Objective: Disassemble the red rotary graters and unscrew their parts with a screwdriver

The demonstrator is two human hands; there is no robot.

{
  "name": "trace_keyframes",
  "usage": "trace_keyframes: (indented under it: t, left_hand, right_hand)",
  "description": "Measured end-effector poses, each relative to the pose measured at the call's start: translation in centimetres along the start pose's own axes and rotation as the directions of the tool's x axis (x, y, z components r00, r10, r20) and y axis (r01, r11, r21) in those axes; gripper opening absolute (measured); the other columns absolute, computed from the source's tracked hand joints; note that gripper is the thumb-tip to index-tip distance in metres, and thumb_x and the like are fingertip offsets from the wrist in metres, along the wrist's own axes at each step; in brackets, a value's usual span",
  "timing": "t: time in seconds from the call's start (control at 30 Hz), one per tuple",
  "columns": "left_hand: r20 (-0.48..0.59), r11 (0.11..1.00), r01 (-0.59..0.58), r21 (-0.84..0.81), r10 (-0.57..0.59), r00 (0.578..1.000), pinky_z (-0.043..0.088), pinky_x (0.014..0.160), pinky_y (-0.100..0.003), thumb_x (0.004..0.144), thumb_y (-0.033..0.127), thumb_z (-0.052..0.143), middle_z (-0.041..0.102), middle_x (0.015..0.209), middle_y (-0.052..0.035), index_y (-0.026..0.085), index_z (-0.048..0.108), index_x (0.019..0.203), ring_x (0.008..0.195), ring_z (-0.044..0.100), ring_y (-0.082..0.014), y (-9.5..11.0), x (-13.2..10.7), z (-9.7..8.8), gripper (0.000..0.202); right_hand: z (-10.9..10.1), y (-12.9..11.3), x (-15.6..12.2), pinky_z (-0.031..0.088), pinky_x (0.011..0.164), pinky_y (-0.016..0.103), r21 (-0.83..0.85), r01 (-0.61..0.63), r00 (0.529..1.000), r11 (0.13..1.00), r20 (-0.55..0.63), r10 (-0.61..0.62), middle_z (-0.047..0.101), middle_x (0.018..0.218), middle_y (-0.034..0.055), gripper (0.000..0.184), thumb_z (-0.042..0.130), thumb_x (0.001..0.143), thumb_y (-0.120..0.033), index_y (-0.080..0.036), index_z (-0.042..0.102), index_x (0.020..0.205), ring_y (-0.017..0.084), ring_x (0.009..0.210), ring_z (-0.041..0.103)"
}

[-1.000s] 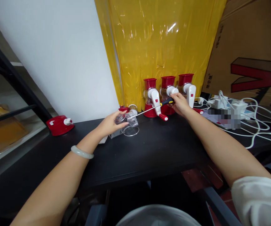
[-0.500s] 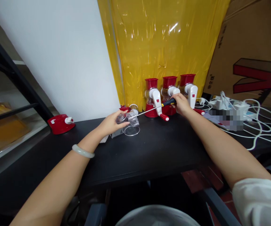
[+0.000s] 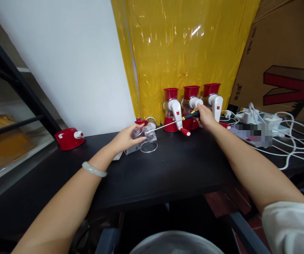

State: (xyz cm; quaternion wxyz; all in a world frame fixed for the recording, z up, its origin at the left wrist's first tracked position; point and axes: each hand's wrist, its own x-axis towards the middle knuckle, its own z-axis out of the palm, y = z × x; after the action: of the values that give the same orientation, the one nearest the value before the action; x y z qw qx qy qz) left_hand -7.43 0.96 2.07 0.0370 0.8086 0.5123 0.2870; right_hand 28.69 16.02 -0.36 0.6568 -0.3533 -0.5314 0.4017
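My left hand (image 3: 127, 138) is closed around a clear plastic part (image 3: 149, 133), thumb on the near side and fingers behind. In my right hand (image 3: 205, 117) is a screwdriver (image 3: 191, 115) with a black and yellow handle, held nearly level. Its long shaft points left, and the tip meets the clear part; whether it sits in a screw is too small to tell. Just below that part, a clear ring-shaped rim (image 3: 148, 146) shows above the table. Behind my left hand stand a small red piece (image 3: 140, 121) and a metallic drum (image 3: 151, 122), both partly hidden.
Three red and white hand-crank graters, the nearest (image 3: 171, 109), stand along the back behind the screwdriver. A red base (image 3: 69, 138) lies at the left on the black table (image 3: 152, 176). White cables (image 3: 289, 141) and a power strip spread at right, beside a cardboard box (image 3: 281, 53).
The screwdriver's handle shows slightly differently in my right hand, with more yellow visible. Both hands keep their places, and the whole view has shifted a little.
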Motion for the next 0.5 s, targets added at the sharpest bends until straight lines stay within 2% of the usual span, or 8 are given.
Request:
trace_keyframes:
  t: [0.07, 0.13, 0.23, 0.33, 0.4, 0.5]
  left_hand:
    - [-0.001, 1.0, 0.001, 0.0, -0.001, 1.0, 0.049, 0.087, -0.041, 0.081, 0.051, 0.067, 0.066, 0.12, -0.0082, 0.025, 0.055, 0.127, 0.096, 0.063, -0.0242, 0.0, 0.0, 0.0, 0.054]
    - [-0.003, 1.0, 0.001, 0.001, -0.001, 1.0, 0.048, 0.088, -0.042, 0.081, 0.052, 0.067, 0.066, 0.12, -0.0087, 0.025, 0.056, 0.126, 0.097, 0.063, -0.0248, 0.0, 0.0, 0.0, 0.054]
    - [0.004, 1.0, 0.011, 0.002, -0.011, 1.0, 0.048, 0.088, -0.042, 0.081, 0.053, 0.067, 0.067, 0.119, -0.0086, 0.025, 0.055, 0.126, 0.096, 0.063, -0.0246, 0.1, 0.0, 0.0, 0.055]
    - [0.002, 1.0, 0.011, 0.002, -0.011, 1.0, 0.048, 0.088, -0.041, 0.081, 0.052, 0.066, 0.067, 0.12, -0.0078, 0.025, 0.055, 0.127, 0.097, 0.063, -0.0243, 0.1, -0.1, 0.0, 0.055]
    - [-0.002, 1.0, 0.01, 0.009, -0.01, 1.0, 0.049, 0.087, -0.041, 0.081, 0.051, 0.067, 0.067, 0.119, -0.0078, 0.025, 0.056, 0.126, 0.096, 0.063, -0.0242, 0.1, 0.0, 0.0, 0.053]
    - [-0.002, 1.0, 0.009, 0.01, -0.009, 1.0, 0.049, 0.085, -0.041, 0.081, 0.05, 0.067, 0.068, 0.116, -0.0079, 0.025, 0.056, 0.125, 0.092, 0.064, -0.0239, 0.1, 0.0, 0.0, 0.052]
  right_hand:
    - [0.1, -0.3, -0.3, 0.035, 0.036, 0.024, -0.01, -0.018, 0.999, 1.0, -0.036, 0.017, 0.041, 0.047, -0.0069, 0.03, 0.07, 0.071, -0.047, -0.024, 0.051, 0.071, 0.01, 0.038, 0.036]
    - [0.3, -0.8, -0.7, 0.039, 0.039, 0.024, 0.07, -0.053, 0.998, 0.996, -0.028, 0.055, 0.046, 0.052, -0.0057, 0.02, 0.068, 0.068, -0.034, -0.024, 0.051, 0.07, 0.01, 0.043, 0.041]
    - [0.5, -1.5, -1.3, 0.045, 0.045, 0.026, 0.219, -0.116, 0.993, 0.969, 0.046, 0.109, 0.051, 0.062, -0.0041, 0.015, 0.063, 0.065, -0.027, -0.023, 0.05, 0.072, 0.011, 0.05, 0.047]
    - [0.4, -1.6, -1.2, 0.046, 0.047, 0.026, 0.26, -0.128, 0.991, 0.957, 0.078, 0.112, 0.053, 0.067, -0.0022, 0.018, 0.063, 0.067, -0.033, -0.023, 0.05, 0.072, 0.012, 0.055, 0.051]
    - [0.3, -1.3, -0.8, 0.043, 0.044, 0.026, 0.214, -0.12, 0.992, 0.969, 0.055, 0.11, 0.053, 0.064, -0.0011, 0.028, 0.063, 0.073, -0.047, -0.022, 0.049, 0.07, 0.013, 0.053, 0.051]
    - [0.1, -0.7, -0.2, 0.039, 0.039, 0.027, 0.096, -0.115, 0.993, 0.989, 0.027, 0.113, 0.045, 0.05, -0.0028, 0.045, 0.056, 0.077, -0.067, -0.023, 0.049, 0.068, 0.012, 0.041, 0.041]
